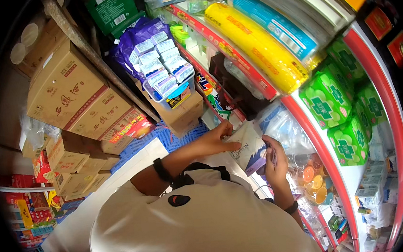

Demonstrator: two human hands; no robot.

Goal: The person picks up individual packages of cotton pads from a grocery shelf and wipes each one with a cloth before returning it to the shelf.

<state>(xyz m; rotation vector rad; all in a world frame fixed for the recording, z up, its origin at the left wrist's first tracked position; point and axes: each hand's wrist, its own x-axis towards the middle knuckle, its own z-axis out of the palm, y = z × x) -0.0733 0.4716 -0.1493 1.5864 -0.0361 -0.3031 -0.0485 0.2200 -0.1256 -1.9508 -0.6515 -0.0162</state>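
Before my chest is a soft white pack [247, 147] with a purple corner, a dark mountain pattern and the word "cotton". My right hand [275, 159] grips its right side, fingers curled around the edge. My left hand [222, 138] is at its upper left, thumb laid on the front and fingers bent at the edge; whether they pinch the pack I cannot tell. Farther ahead, several similar small white packs [164, 63] are stacked in a clear plastic bin [181, 95], with a purple plastic bag [144, 31] behind them.
The bin stands on a cardboard box [183, 116]. Large cartons [75, 97] are stacked on the left beside a wooden pole [93, 56]. To the right, a red-edged shelf [315, 134] holds green packs [327, 98]; rolls in yellow wrap [255, 47] lie on the shelf ahead.
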